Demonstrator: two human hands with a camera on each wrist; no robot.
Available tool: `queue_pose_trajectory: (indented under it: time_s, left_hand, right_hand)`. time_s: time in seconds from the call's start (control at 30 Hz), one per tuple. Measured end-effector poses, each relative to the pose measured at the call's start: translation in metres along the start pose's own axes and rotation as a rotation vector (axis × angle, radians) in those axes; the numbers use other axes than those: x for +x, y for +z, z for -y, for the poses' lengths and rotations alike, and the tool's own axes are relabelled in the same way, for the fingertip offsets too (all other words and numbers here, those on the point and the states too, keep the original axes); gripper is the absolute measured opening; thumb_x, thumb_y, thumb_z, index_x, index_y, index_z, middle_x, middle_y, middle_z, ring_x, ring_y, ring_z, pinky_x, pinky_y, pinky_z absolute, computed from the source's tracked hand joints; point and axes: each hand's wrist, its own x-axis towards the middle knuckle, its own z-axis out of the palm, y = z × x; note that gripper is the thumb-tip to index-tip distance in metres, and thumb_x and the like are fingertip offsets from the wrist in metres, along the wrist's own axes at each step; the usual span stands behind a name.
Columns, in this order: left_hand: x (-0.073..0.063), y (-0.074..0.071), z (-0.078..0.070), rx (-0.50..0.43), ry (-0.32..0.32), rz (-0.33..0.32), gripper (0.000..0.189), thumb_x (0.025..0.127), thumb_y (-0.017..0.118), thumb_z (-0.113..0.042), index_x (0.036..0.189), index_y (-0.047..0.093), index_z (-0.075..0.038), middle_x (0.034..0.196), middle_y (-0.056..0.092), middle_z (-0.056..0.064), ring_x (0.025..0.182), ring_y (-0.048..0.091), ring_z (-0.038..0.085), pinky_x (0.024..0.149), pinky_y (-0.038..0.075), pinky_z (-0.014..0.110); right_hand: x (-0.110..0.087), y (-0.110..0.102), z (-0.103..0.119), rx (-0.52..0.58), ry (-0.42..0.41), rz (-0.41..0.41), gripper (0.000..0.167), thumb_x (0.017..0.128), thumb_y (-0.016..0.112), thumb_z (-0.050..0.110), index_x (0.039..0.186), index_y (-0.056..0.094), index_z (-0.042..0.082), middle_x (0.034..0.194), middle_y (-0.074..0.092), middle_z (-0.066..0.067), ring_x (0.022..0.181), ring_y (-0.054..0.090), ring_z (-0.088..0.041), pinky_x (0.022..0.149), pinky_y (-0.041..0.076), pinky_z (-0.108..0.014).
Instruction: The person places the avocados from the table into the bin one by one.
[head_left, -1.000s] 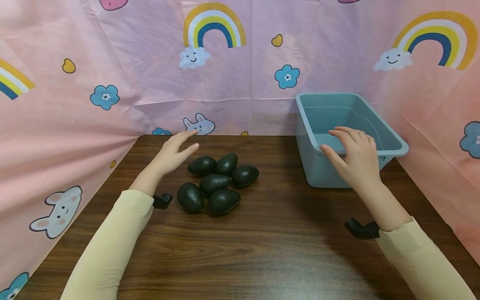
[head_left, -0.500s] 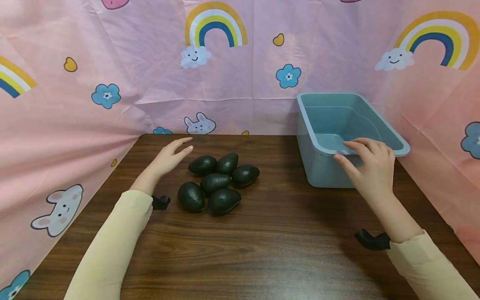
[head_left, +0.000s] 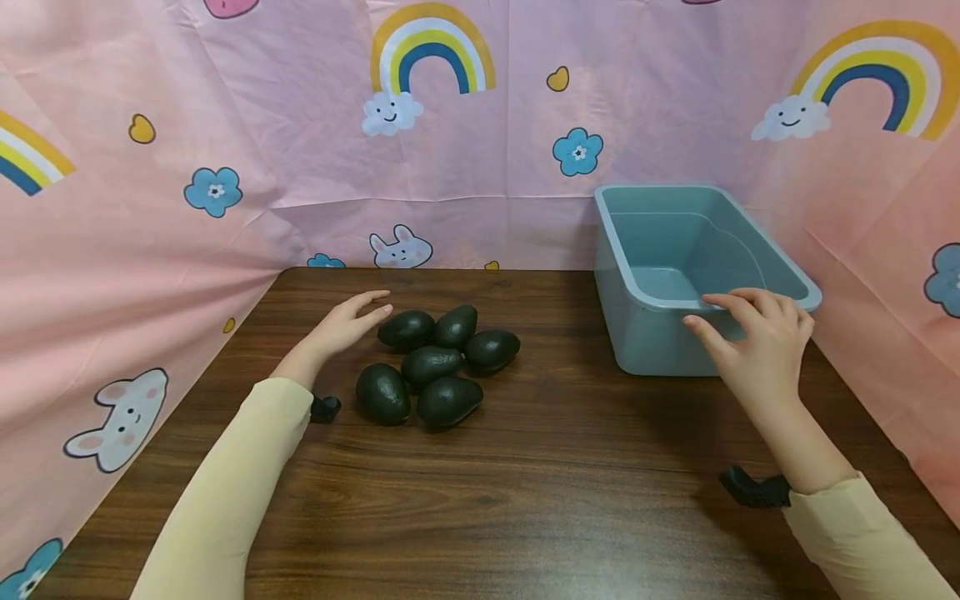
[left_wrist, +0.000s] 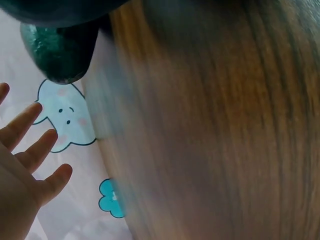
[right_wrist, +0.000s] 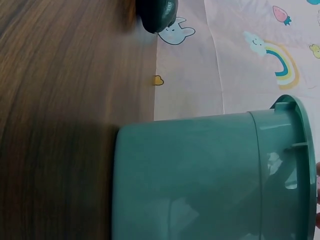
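Note:
Several dark green avocados [head_left: 431,365] lie in a loose cluster on the wooden table in the head view. My left hand [head_left: 337,330] hovers at the cluster's left, its fingers spread and holding nothing. Beside the back left avocado [head_left: 406,330] are its thumb and fingertips, apparently apart from it. In the left wrist view, the spread fingers of the left hand [left_wrist: 25,165] show below a dark avocado [left_wrist: 61,52]. My right hand [head_left: 765,354] is over the near rim of a blue-green plastic bin [head_left: 660,337], fingers gently bent; whether it touches the rim cannot be told.
The bin stands at the table's back right, with its bare floor [head_left: 663,283] visible. A pink printed cloth [head_left: 517,133] hangs behind and along both sides of the brown table [head_left: 487,508]. Black wrist cameras [head_left: 753,487] jut out below the hands.
My right hand has moved right and toward me, from over the bin's opening to its near rim. My left hand has lowered a little beside the avocados. Avocados and bin stay put.

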Motion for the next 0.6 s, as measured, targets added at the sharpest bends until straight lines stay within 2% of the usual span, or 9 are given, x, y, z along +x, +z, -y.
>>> queue_pose_trajectory:
  time_s: [0.37,0.6]
  left_hand:
    - [0.006,0.013,0.01,-0.07,-0.001,0.044,0.067,0.097,0.045,-0.055,0.151,0.032,-0.017,0.15,0.032,0.016,0.135,0.028,0.041,0.103,0.025,0.062]
    - [0.007,0.017,0.011,-0.153,0.022,0.077,0.066,0.098,0.047,-0.05,0.151,0.031,-0.015,0.148,0.034,0.017,0.135,0.03,0.039,0.104,0.028,0.058]
  right_hand:
    - [-0.004,0.002,-0.006,0.017,0.047,-0.015,0.032,0.07,0.086,0.018,0.097,0.074,0.004,0.103,0.06,-0.018,0.102,0.044,-0.043,0.098,0.017,-0.057]
    - [-0.005,0.009,-0.013,0.064,0.04,-0.09,0.035,0.068,0.087,0.025,0.093,0.076,0.005,0.1,0.06,-0.019,0.096,0.044,-0.04,0.099,0.018,-0.05]
